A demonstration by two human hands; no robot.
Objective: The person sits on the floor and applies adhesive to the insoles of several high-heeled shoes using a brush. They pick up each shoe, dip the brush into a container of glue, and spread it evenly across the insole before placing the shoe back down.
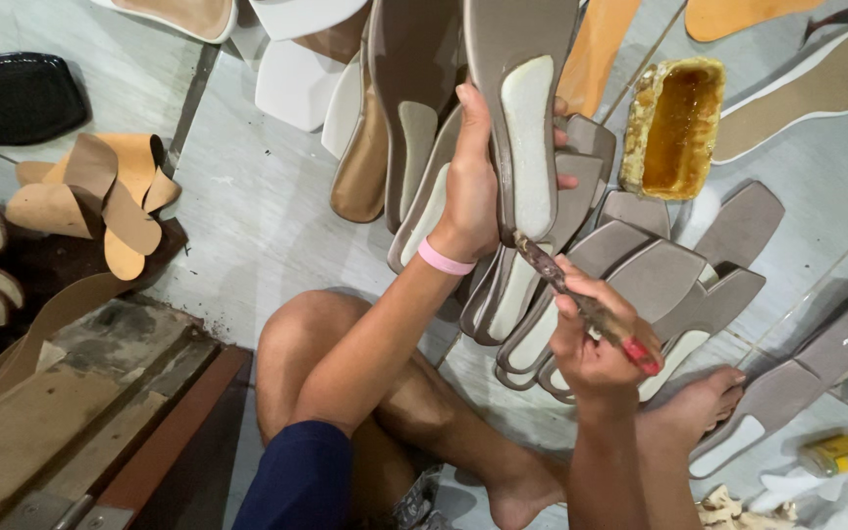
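We sat on a pale grey tiled floor (pixel 247 196), knees drawn up, with grey shoe insoles (pixel 640 265) fanned out across the tiles ahead. Our left hand (pixel 473 186) was closed around one grey insole (pixel 522 108), held upright above the pile. Our right hand (pixel 596 344) gripped a glue-crusted brush (pixel 581 299) with a red handle end, its tip touching the insole's lower edge. A tub of amber glue (pixel 674 128) stood just beyond the pile. Tan leather straps (pixel 100 196) lay curled at the left near a black sole (pixel 17 98), and worn wooden boards (pixel 80 412) edged the floor beside our knee.
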